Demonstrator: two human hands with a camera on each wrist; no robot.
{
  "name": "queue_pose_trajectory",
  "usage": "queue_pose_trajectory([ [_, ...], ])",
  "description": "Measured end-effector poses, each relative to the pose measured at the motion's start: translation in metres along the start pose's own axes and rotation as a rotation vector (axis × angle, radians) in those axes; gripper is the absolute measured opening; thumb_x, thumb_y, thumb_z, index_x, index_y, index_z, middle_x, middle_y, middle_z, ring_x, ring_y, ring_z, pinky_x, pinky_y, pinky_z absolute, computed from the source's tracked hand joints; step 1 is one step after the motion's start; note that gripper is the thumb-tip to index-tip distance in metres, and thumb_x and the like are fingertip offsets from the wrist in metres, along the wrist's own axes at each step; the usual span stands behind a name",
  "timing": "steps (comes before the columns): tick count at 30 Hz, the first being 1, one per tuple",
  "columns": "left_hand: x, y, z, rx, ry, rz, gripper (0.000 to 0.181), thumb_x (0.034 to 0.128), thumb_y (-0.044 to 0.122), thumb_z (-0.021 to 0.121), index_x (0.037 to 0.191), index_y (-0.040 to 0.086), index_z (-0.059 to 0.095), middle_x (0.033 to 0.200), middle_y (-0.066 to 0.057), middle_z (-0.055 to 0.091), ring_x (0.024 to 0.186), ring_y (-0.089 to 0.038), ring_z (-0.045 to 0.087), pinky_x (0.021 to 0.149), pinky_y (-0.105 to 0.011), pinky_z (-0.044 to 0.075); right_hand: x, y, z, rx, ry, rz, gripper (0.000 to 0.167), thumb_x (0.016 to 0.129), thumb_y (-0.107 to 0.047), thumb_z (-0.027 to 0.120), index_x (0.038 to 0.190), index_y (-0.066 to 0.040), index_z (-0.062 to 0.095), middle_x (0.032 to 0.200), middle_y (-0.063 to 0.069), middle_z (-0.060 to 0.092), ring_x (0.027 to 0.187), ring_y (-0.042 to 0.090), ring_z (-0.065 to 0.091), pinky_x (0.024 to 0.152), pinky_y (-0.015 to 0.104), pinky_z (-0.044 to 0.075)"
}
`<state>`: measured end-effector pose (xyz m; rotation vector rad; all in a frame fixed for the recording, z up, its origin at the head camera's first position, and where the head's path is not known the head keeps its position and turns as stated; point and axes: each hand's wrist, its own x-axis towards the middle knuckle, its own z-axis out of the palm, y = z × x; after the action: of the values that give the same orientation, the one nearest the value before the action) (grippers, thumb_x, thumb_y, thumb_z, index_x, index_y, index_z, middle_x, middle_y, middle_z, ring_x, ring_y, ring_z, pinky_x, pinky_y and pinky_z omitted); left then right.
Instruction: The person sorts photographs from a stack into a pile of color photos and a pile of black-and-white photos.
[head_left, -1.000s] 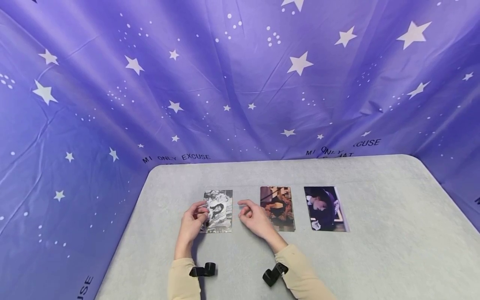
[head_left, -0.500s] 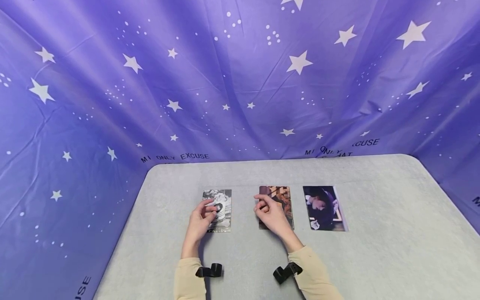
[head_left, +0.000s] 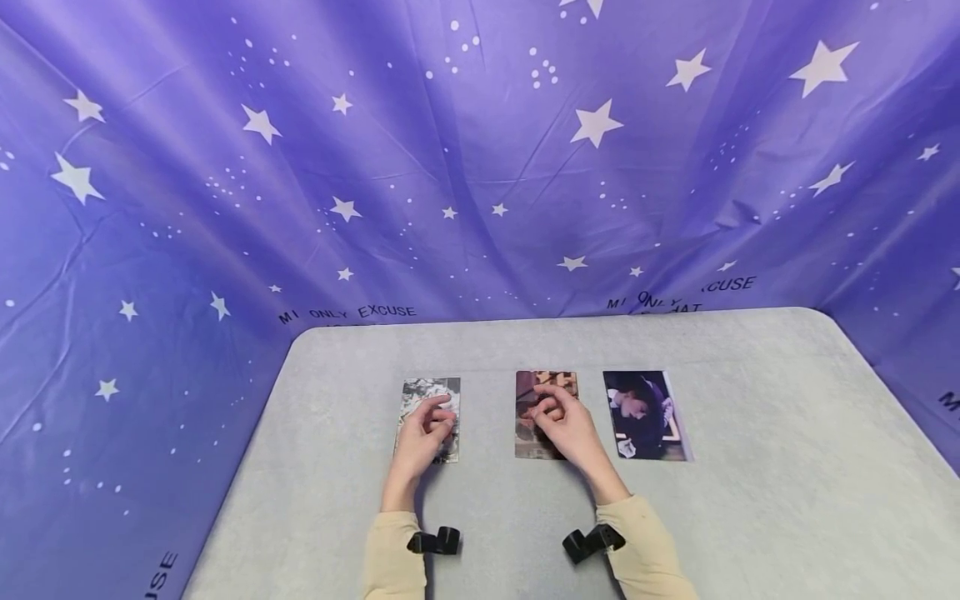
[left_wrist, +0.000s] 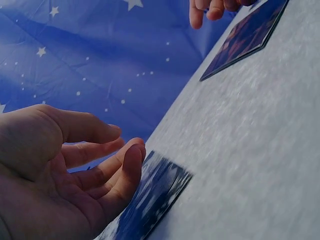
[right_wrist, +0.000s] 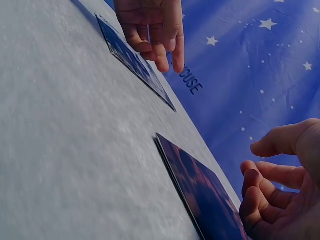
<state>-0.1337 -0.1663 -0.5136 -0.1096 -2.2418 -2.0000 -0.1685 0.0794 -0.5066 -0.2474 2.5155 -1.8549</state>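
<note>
My left hand [head_left: 422, 439] hovers over a black-and-white photo card [head_left: 452, 392], its fingers loosely bent and nothing between them. The left wrist view has that card [left_wrist: 162, 185] flat on the table below the hand. Above a brown-toned stack of photo cards [head_left: 528, 442] is my right hand [head_left: 567, 421], fingers relaxed and holding nothing. In the right wrist view a gap shows between thumb and fingers, and the stack [right_wrist: 195, 185] has a visible thickness. To the right lies a dark purple photo card [head_left: 641, 417], touched by neither hand.
All the cards lie in a row on a grey table [head_left: 750, 517]. Behind and to the left hangs a purple curtain [head_left: 465, 150] with white stars, meeting the table's far edge. Black camera straps [head_left: 435, 542] sit around both wrists.
Both hands have moved right: the left from the black-and-white card's left edge to above it, the right from the gap between cards to above the brown-toned stack. The cards stay in place.
</note>
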Motion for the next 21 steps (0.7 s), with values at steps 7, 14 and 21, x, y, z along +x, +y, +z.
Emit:
queue_pose_trajectory([
  [7, 0.005, 0.004, 0.019, 0.035, -0.011, -0.151, 0.039, 0.0852, -0.009, 0.056, 0.124, -0.011, 0.054, 0.095, -0.025, 0.064, 0.073, -0.022, 0.063, 0.057, -0.020, 0.046, -0.003, 0.003, -0.014, -0.056, 0.038, 0.028, 0.034, 0.084, 0.002, 0.066, 0.117, 0.005, 0.061, 0.085, 0.006, 0.061, 0.067, 0.007, 0.051, 0.059, 0.018, 0.040],
  [14, 0.006, 0.014, 0.038, -0.034, -0.037, -0.162, 0.036, 0.0851, -0.016, 0.053, 0.121, -0.018, 0.051, 0.097, -0.036, 0.061, 0.079, -0.043, 0.063, 0.065, -0.027, 0.052, -0.005, 0.012, -0.030, -0.099, 0.078, 0.006, 0.035, 0.082, 0.001, 0.067, 0.117, 0.005, 0.061, 0.092, 0.014, 0.064, 0.071, 0.010, 0.056, 0.062, 0.020, 0.043],
  [21, 0.007, 0.006, 0.059, -0.077, -0.052, -0.163, 0.037, 0.0833, -0.015, 0.054, 0.121, -0.017, 0.052, 0.097, -0.033, 0.062, 0.079, -0.032, 0.065, 0.067, -0.021, 0.051, -0.011, 0.016, -0.040, -0.121, 0.110, -0.033, 0.041, 0.078, -0.004, 0.067, 0.117, 0.006, 0.061, 0.096, 0.016, 0.064, 0.073, 0.012, 0.061, 0.064, 0.022, 0.045],
])
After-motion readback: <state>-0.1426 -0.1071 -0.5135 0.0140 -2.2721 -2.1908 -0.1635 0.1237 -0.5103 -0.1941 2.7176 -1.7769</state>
